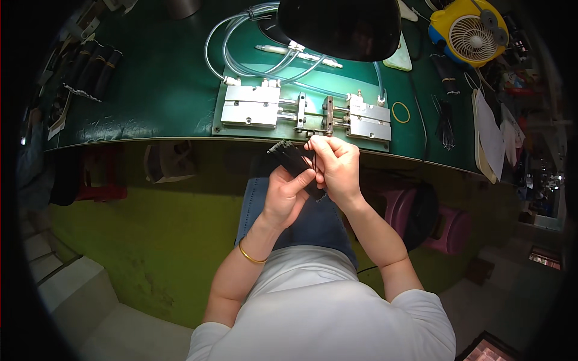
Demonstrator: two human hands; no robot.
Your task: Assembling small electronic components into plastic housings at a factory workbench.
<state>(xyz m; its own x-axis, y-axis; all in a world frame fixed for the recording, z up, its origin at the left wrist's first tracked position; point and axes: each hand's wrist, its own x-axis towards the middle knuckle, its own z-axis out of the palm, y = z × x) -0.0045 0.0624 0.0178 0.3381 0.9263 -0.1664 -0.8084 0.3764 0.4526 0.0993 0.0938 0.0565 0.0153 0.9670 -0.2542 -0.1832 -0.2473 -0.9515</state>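
My left hand [284,195] is closed around a bundle of thin black wires [291,157], whose pale-tipped ends fan out past the table's front edge. Close beside it, my right hand [339,163] pinches a single black wire between thumb and forefinger. Its fingertips are right at the front of a pneumatic fixture, near the two upright jaws [329,114]. Silver cylinder blocks flank these jaws, one at the left [250,106] and one at the right [369,121]. My fingers partly hide where the wire's end sits.
Clear air hoses [226,45] loop behind the fixture. A dark lamp head [340,27] overhangs it. Black wire bundles [90,69] lie at the left, another [444,123] at the right. A rubber band [400,112] and a yellow fan [474,37] are also right. Pink stools [453,228] stand below.
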